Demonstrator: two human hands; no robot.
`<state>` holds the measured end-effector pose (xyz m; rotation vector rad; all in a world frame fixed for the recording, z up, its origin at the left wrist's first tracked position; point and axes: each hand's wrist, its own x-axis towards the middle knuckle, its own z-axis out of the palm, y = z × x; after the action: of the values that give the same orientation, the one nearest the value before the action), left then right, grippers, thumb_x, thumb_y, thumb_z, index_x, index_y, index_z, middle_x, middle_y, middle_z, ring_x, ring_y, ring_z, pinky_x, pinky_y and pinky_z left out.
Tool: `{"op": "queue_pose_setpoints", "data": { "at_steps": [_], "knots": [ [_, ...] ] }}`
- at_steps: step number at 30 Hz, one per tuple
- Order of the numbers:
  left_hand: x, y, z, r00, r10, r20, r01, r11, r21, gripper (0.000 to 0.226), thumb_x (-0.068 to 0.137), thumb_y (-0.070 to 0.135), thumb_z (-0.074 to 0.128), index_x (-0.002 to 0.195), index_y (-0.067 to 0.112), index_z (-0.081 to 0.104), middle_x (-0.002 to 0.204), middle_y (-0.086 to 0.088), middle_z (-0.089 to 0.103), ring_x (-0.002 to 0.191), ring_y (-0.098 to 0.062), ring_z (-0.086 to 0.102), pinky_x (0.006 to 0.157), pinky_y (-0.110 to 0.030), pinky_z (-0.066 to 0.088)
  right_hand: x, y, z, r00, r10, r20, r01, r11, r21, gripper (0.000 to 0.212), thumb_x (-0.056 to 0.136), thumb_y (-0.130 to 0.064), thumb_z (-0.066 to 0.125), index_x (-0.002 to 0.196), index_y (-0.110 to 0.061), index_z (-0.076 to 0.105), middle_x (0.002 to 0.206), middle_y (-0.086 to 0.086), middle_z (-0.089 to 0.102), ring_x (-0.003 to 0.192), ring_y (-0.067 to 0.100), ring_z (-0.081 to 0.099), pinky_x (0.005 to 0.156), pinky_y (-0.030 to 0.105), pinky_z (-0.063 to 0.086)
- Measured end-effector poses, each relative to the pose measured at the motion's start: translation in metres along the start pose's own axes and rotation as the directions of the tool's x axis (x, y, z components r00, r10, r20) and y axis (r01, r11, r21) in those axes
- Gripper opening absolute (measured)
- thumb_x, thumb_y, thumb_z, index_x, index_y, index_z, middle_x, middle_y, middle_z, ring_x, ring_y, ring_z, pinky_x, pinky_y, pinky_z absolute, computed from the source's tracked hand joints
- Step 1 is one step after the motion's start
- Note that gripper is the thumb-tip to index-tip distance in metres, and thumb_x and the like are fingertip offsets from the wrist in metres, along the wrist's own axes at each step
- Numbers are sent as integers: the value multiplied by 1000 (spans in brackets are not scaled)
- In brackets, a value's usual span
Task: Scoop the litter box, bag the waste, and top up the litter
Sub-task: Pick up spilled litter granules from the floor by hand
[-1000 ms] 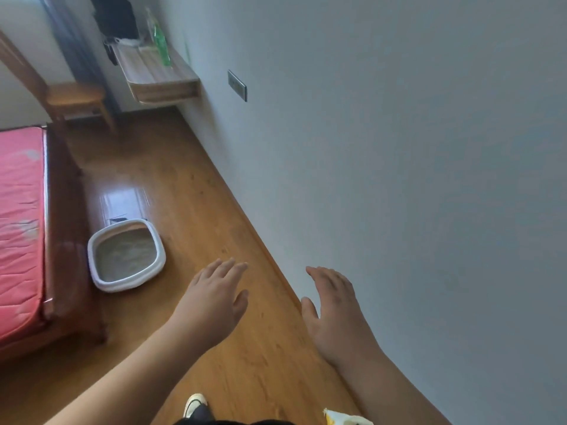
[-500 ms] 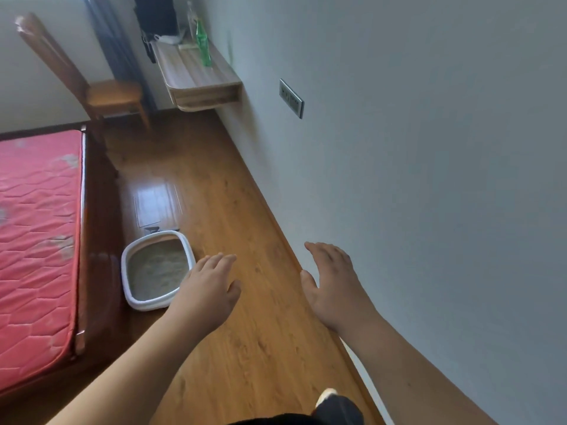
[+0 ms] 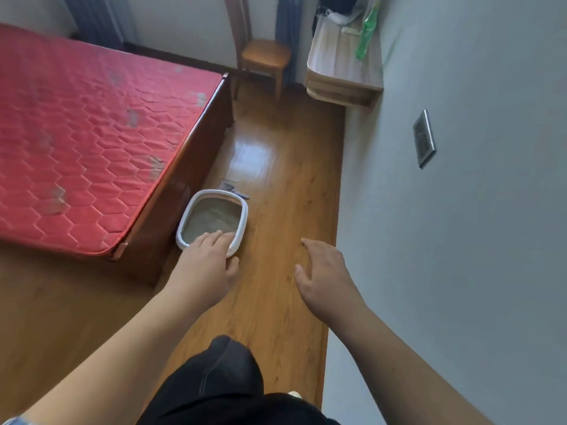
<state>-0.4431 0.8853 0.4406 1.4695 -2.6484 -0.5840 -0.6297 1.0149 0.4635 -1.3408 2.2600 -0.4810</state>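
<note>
Your hands are both held out in front of you, palms down, well apart and holding nothing. Your left hand (image 3: 208,265) sits a little left of centre in the frame with its fingers straight and close together. Its fingertips overlap the near rim of the litter box (image 3: 244,220), though you cannot tell from here whether they touch it. Your right hand (image 3: 326,277) is to the right of centre over the bare floor (image 3: 276,302), fingers loosely spread, close to the foot of the grey wall (image 3: 460,256).

The litter box is a white, open-topped tub on the floor in the middle of the frame, just beside the dark wooden bed frame (image 3: 190,167). Its long axis runs up the frame, leaning slightly to the right, roughly in line with the side of the bed. Grey litter (image 3: 214,219) fills its bottom. A small grey thing (image 3: 234,190) lies on the floor at its far end, too small to make out.

A red quilted mattress (image 3: 92,124) fills the upper left. At the top stand a wooden chair (image 3: 265,56) and a wall shelf (image 3: 340,72) carrying a green bottle (image 3: 366,35), its label too blurred to read. A metal wall plate (image 3: 425,138) sits at the right. Your knee (image 3: 221,372), in dark cloth, shows at the bottom.
</note>
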Motion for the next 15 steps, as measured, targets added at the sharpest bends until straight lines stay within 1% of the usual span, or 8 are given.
{"op": "queue_pose_setpoints", "data": {
  "at_steps": [2, 6, 10, 15],
  "knots": [
    [10, -18, 0, 996, -87, -34, 86, 996, -30, 52, 94, 30, 55, 143, 16, 48, 146, -4, 50, 138, -22, 39, 114, -35, 30, 32, -11, 2, 997, -61, 40, 61, 998, -16, 53, 102, -43, 46, 152, -32, 30, 157, -10, 33, 148, 13, 26, 121, 41, 29],
    [39, -61, 2, 977, -207, -49, 205, 978, -36, 54, 92, 32, 57, 142, 15, 49, 144, -7, 52, 135, -24, 43, 113, -37, 32, 95, -39, 12, 982, -151, 114, 159, 985, -64, 54, 102, -39, 48, 153, -30, 31, 157, -9, 33, 147, 12, 24, 123, 35, 24],
    [71, -110, 0, 953, -302, -30, 299, 951, -81, 54, 93, 32, 56, 143, 14, 48, 144, -9, 51, 135, -26, 43, 114, -39, 32, 158, -75, 33, 963, -188, 195, 210, 973, -97, 54, 102, -38, 48, 153, -28, 33, 156, -7, 35, 147, 13, 25, 121, 35, 25],
    [85, -167, -3, 882, -471, -27, 464, 877, -126, 54, 94, 33, 50, 145, 17, 43, 149, -7, 45, 139, -25, 38, 116, -41, 30, 216, -123, 61, 895, -290, 339, 350, 928, -128, 54, 102, -34, 49, 153, -26, 33, 155, -7, 36, 146, 11, 25, 119, 28, 21]
  ]
}}
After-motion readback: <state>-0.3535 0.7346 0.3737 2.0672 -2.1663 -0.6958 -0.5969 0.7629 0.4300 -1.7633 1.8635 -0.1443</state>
